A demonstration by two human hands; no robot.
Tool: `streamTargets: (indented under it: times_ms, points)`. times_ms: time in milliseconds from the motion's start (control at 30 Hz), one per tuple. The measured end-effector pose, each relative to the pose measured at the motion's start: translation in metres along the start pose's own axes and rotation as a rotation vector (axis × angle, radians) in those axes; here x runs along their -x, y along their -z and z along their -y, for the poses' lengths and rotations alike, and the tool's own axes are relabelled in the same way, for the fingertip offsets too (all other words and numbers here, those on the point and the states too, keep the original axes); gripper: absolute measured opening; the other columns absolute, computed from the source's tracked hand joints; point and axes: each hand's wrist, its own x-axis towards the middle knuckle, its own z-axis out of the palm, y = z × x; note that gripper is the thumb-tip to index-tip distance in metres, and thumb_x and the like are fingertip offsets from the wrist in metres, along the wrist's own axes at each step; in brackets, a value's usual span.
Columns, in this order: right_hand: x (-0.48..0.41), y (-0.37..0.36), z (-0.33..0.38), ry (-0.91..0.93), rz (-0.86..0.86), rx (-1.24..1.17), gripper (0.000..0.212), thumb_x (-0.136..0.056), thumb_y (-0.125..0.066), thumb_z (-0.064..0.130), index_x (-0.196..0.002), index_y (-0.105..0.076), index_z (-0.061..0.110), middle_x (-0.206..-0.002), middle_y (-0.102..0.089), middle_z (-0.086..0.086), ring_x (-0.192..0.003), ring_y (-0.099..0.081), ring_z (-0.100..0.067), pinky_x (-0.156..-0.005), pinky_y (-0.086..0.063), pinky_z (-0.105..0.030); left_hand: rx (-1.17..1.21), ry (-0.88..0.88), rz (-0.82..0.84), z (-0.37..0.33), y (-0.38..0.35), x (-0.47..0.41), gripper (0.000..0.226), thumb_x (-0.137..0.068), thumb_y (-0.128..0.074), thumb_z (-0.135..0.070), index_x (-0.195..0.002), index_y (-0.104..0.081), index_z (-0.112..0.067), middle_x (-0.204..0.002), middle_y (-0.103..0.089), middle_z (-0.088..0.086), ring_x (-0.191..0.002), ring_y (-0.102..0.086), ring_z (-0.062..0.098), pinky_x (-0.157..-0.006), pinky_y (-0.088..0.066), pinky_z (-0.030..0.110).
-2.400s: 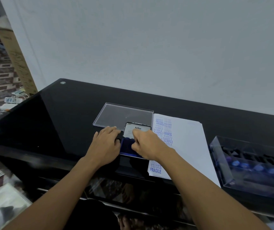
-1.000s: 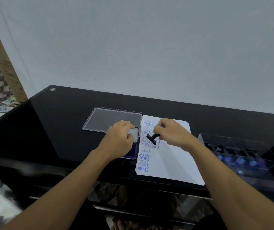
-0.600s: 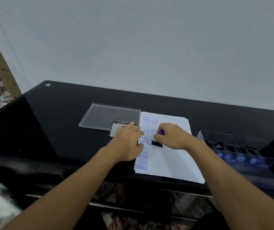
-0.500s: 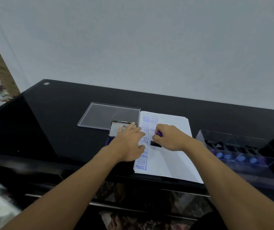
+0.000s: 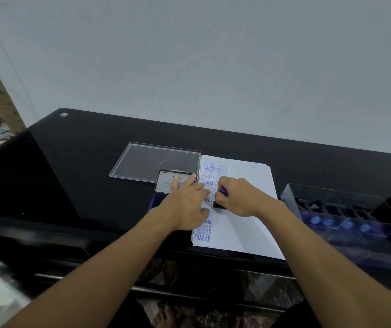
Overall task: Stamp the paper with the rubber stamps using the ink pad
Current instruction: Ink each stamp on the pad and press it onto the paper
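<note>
While the right hand (image 5: 239,197) holds a rubber stamp (image 5: 218,205) down on the paper (image 5: 249,223), fingers clamped round its handle, the left hand (image 5: 185,207) lies flat. Its fingers are straight and apart, across the paper's left edge and the ink pad (image 5: 165,182) just left of the paper. Blue prints run down that edge. A clear lid (image 5: 147,162) lies left of the paper's far corner, and a clear box of stamps (image 5: 341,216) stands right of the paper on the black worktop (image 5: 83,176).

Paper (image 5: 244,223), left col., blue stamps top to btm: AMENDED x3, SAMPLE repeated, "…MAIL" partly under left hand (image 5: 185,209), FRAGILE x3. 2nd col. too blurred to read. Ink pad lid (image 5: 166,183) label: only "A…ne" shows.
</note>
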Motion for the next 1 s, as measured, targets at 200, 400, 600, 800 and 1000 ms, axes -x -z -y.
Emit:
streamTargets:
  times_ms: [200, 400, 600, 800, 1000]
  points:
    - [-0.001, -0.001, 0.001, -0.007, 0.011, 0.021, 0.016, -0.103, -0.050, 0.032, -0.097, -0.048, 0.017, -0.085, -0.054, 0.004, -0.068, -0.049, -0.012, -0.059, -0.036, -0.022, 0.001, -0.003, -0.003, 0.000, -0.001, -0.001, 0.051, -0.098, -0.045, -0.033, -0.146, -0.043, -0.015, -0.156, -0.035, 0.001, -0.153, 0.000, 0.022, -0.120, 0.003, 0.062]
    - [-0.001, -0.011, -0.001, -0.017, -0.007, 0.047, 0.022, -0.102, -0.049, 0.034, -0.097, -0.046, 0.013, -0.089, -0.061, -0.007, -0.067, -0.051, -0.018, -0.061, -0.042, -0.033, -0.026, -0.014, -0.003, 0.000, -0.002, -0.003, 0.047, -0.098, -0.045, -0.035, -0.141, -0.048, -0.015, -0.151, -0.040, 0.000, -0.152, -0.002, 0.021, -0.119, 0.003, 0.063]
    - [0.003, -0.024, -0.002, -0.007, -0.092, -0.001, 0.024, -0.101, -0.046, 0.030, -0.087, -0.036, 0.014, -0.072, -0.053, -0.005, -0.060, -0.045, -0.021, -0.053, -0.032, -0.034, -0.048, -0.012, 0.005, 0.000, -0.005, -0.004, 0.045, -0.097, -0.045, -0.040, -0.133, -0.055, -0.015, -0.144, -0.046, -0.001, -0.151, -0.006, 0.023, -0.117, 0.005, 0.064]
    - [0.006, -0.029, 0.000, -0.005, -0.158, -0.024, 0.023, -0.099, -0.048, 0.028, -0.087, -0.036, 0.012, -0.070, -0.052, -0.005, -0.057, -0.042, -0.021, -0.051, -0.028, -0.034, -0.035, -0.017, 0.022, 0.001, -0.004, -0.005, 0.049, -0.092, -0.048, -0.050, -0.127, -0.057, -0.018, -0.142, -0.047, -0.003, -0.152, -0.005, 0.022, -0.117, 0.008, 0.063]
    - [0.006, -0.030, 0.001, -0.019, -0.170, -0.040, 0.021, -0.098, -0.048, 0.025, -0.086, -0.036, 0.013, -0.066, -0.046, -0.002, -0.056, -0.038, -0.018, -0.050, -0.025, -0.032, -0.036, -0.016, 0.029, 0.001, -0.005, -0.006, 0.052, -0.092, -0.048, -0.052, -0.132, -0.055, -0.019, -0.149, -0.043, -0.002, -0.153, -0.001, 0.022, -0.117, 0.009, 0.063]
